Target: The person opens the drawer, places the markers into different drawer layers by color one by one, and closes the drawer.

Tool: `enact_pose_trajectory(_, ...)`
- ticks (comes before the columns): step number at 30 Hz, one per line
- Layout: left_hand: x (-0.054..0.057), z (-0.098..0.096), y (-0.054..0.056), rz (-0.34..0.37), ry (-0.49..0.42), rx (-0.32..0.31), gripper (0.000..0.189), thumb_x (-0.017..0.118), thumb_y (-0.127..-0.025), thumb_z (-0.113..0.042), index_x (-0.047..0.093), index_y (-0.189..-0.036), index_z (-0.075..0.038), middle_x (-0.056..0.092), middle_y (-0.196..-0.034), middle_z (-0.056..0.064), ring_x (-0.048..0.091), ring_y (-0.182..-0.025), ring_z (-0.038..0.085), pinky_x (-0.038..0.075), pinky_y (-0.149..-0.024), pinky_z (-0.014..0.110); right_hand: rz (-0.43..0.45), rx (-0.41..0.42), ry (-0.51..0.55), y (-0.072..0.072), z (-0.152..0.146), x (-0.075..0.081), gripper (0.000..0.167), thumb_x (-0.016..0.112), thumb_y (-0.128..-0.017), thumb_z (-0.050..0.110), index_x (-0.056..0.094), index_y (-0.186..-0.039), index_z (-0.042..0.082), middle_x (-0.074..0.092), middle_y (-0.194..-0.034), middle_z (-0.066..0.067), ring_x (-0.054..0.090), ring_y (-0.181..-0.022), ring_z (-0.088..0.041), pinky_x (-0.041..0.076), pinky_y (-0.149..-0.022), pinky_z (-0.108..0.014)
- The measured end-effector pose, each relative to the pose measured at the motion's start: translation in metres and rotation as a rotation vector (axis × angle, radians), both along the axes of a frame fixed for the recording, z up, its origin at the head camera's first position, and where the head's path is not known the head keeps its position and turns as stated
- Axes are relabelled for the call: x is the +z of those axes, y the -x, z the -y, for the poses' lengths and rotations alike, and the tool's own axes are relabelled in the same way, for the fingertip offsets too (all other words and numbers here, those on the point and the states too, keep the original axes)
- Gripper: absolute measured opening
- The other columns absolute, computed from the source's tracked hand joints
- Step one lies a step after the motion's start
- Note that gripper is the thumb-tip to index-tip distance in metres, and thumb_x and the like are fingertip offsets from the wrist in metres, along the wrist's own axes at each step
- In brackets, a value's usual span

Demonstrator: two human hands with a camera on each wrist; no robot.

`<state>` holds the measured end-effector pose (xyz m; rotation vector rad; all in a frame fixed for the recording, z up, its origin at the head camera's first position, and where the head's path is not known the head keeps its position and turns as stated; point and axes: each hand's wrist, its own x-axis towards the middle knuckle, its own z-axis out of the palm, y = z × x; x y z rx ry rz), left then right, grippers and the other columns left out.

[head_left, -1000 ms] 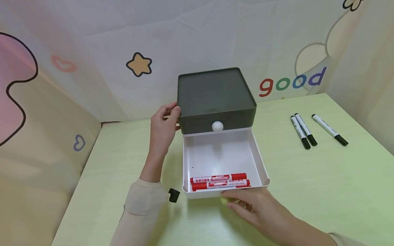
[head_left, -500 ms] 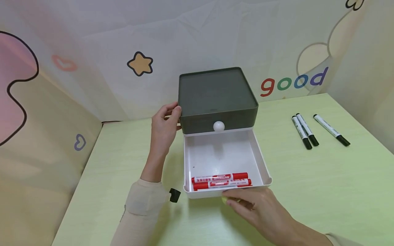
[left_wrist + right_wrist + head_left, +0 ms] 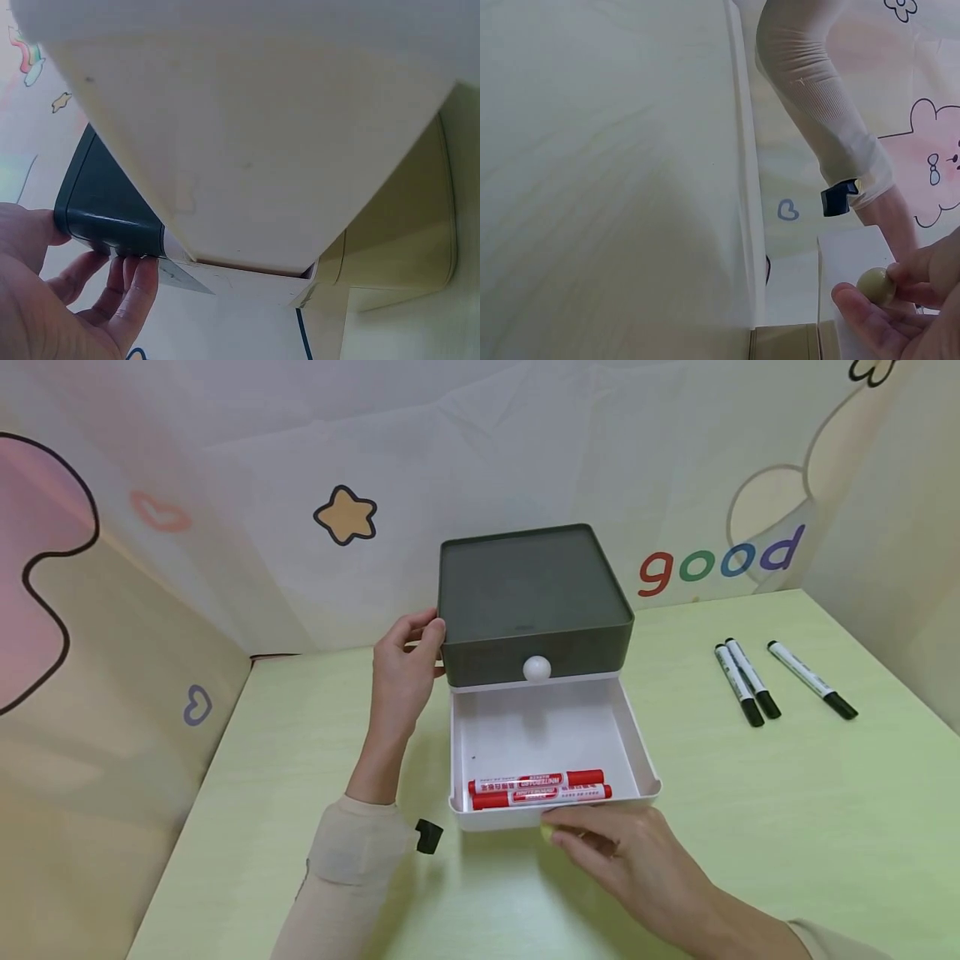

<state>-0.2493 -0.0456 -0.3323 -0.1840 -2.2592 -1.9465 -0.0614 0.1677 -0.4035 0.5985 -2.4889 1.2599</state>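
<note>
A two-tier desk organizer has a dark green upper box (image 3: 536,581) with a white knob (image 3: 537,669). Below it, a white drawer (image 3: 540,727) stands pulled out, with red whiteboard markers (image 3: 536,782) lying inside along its front. My right hand (image 3: 637,864) pinches the yellowish round knob (image 3: 876,286) on the drawer's front between thumb and fingers. My left hand (image 3: 405,668) touches the left side of the dark box with thumb and fingertips. In the left wrist view its fingers (image 3: 139,292) spread along the box's lower edge, and a large pale surface covers the middle.
On the green table (image 3: 795,827), a pair of black-capped white markers (image 3: 738,681) lies right of the organizer, with a single marker (image 3: 812,680) farther right. A printed cloth wall (image 3: 247,552) stands close behind. A black piece (image 3: 429,837) sits at my left sleeve.
The right hand has moved slightly forward with the knob, and the drawer has slid a little way in. The red markers have shifted with it. The left hand stays against the box.
</note>
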Motion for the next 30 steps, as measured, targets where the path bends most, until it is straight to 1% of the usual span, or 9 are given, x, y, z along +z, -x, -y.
enact_pose_trajectory(8, -0.001, -0.001, 0.000, 0.002, 0.003, 0.007, 0.036, 0.060, -0.105, -0.026, 0.067, -0.137, -0.012, 0.064, -0.114, 0.009, 0.066, -0.092, 0.025, 0.062, -0.084, 0.039, -0.031, 0.001, 0.015, 0.010, 0.001, 0.001, 0.024, 0.082, -0.085, 0.000, 0.081, -0.106, 0.012, 0.074, -0.091, 0.009, 0.059, -0.068, 0.000, 0.055, -0.058, -0.020)
enact_pose_trajectory(14, -0.001, -0.001, 0.000, 0.009, 0.001, 0.009, 0.036, 0.060, -0.105, -0.027, 0.067, -0.137, -0.013, 0.064, -0.114, 0.009, 0.065, -0.093, 0.025, 0.062, -0.085, 0.040, -0.043, 0.003, -0.003, 0.018, 0.000, 0.005, 0.021, 0.079, -0.088, 0.000, 0.081, -0.106, 0.011, 0.071, -0.087, 0.010, 0.057, -0.067, 0.000, 0.054, -0.058, -0.021)
enact_pose_trajectory(19, -0.001, 0.000, 0.000, 0.004, -0.005, 0.006, 0.036, 0.060, -0.105, -0.026, 0.067, -0.137, -0.012, 0.065, -0.114, 0.009, 0.066, -0.093, 0.025, 0.062, -0.084, 0.040, -0.046, -0.002, -0.015, 0.027, -0.001, 0.008, 0.022, 0.079, -0.088, 0.000, 0.080, -0.106, 0.012, 0.069, -0.085, 0.011, 0.057, -0.065, -0.001, 0.054, -0.057, -0.021)
enact_pose_trajectory(22, -0.001, 0.000, 0.000, -0.002, -0.006, 0.004, 0.036, 0.060, -0.105, -0.026, 0.068, -0.136, -0.012, 0.065, -0.113, 0.009, 0.066, -0.092, 0.025, 0.062, -0.084, 0.040, -0.034, -0.005, -0.022, 0.031, -0.002, 0.009, 0.023, 0.079, -0.088, -0.001, 0.080, -0.107, 0.012, 0.069, -0.086, 0.011, 0.057, -0.066, -0.003, 0.054, -0.058, -0.021)
enact_pose_trajectory(27, 0.000, 0.000, 0.000, -0.006, -0.010, 0.003, 0.035, 0.061, -0.104, -0.025, 0.068, -0.136, -0.011, 0.065, -0.113, 0.009, 0.066, -0.092, 0.025, 0.062, -0.083, 0.040, -0.011, -0.021, -0.041, 0.042, -0.003, 0.008, 0.027, 0.077, -0.088, -0.003, 0.078, -0.112, 0.008, 0.073, -0.092, 0.003, 0.061, -0.068, -0.005, 0.056, -0.062, -0.023)
enact_pose_trajectory(30, 0.000, 0.000, -0.001, -0.002, -0.009, 0.003, 0.035, 0.060, -0.104, -0.024, 0.068, -0.136, -0.010, 0.065, -0.113, 0.009, 0.066, -0.093, 0.025, 0.062, -0.083, 0.040, -0.003, -0.028, -0.050, 0.049, -0.003, 0.007, 0.029, 0.077, -0.087, -0.004, 0.078, -0.114, 0.007, 0.074, -0.094, 0.002, 0.062, -0.068, -0.006, 0.057, -0.063, -0.024)
